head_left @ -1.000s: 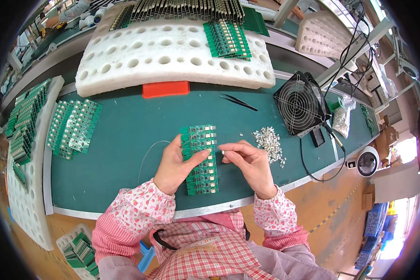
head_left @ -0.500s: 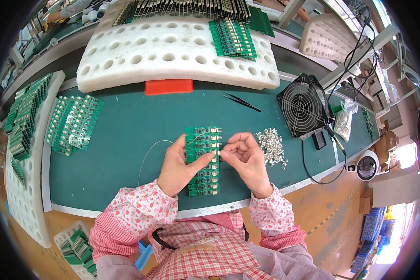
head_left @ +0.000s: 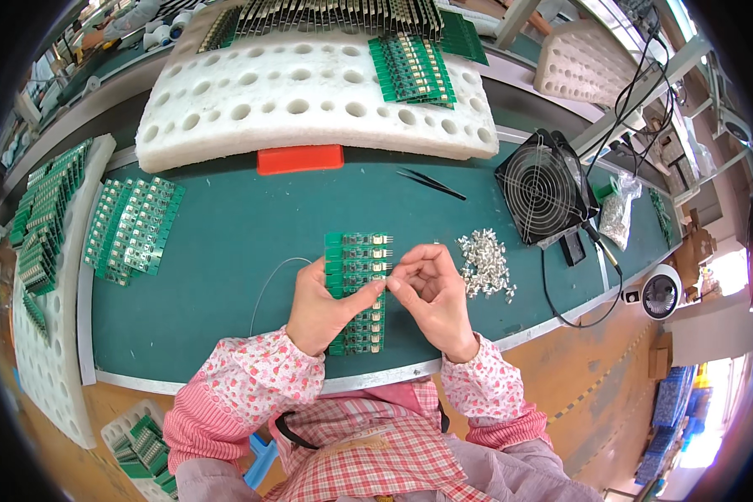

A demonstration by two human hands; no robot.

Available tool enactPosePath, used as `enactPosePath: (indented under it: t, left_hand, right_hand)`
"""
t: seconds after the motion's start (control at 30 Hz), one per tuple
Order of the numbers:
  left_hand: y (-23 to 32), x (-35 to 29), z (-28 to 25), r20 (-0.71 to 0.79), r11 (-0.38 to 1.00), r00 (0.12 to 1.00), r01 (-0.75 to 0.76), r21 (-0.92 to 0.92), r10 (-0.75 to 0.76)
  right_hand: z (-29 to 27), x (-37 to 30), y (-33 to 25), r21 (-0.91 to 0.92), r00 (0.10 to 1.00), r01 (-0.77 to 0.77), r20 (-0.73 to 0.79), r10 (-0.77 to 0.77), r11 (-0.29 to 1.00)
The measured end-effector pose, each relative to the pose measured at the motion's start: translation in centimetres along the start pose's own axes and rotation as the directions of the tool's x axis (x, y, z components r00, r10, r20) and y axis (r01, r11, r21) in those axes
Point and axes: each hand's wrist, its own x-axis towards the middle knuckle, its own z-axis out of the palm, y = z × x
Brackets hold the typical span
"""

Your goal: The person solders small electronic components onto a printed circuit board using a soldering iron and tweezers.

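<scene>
A green circuit board panel with rows of small parts lies upright in front of me, pins sticking out along its right edge. My left hand grips it from the left, thumb laid across its face toward the right edge. My right hand is closed in a pinch at that same edge, its fingertips meeting the left thumb tip. Whatever sits between the right fingertips is hidden. To the right of this hand is a pile of small silvery metal parts.
Black tweezers lie beyond the hands. A black fan and a cable stand at right. White foam blocks hold boards at the back and left. More green boards lie at left, and a red bin is under the back foam.
The board and both hands have shifted slightly left. A small pale part visible at the right fingertips before is now covered by the fingers.
</scene>
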Motion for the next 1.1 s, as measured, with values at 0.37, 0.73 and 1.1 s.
enactPosePath:
  t: [0.37,0.73,1.1]
  left_hand:
    - [0.7,0.5,-0.7,-0.044,0.998,0.997,0.062,-0.032,-0.064]
    - [1.4,1.0,-1.6,0.136,0.949,0.969,0.231,-0.214,-0.206]
    - [1.3,0.3,-1.2,0.098,0.967,0.988,0.141,-0.211,-0.123]
  right_hand:
    - [-6.0,1.0,-3.2,-0.807,0.918,0.129,-0.122,-0.377,0.576]
    - [-6.4,1.1,-2.0,-0.96,0.925,0.192,0.107,-0.365,0.206]
    - [-5.7,2.0,-0.8,-0.974,0.906,0.205,0.153,-0.395,0.094]
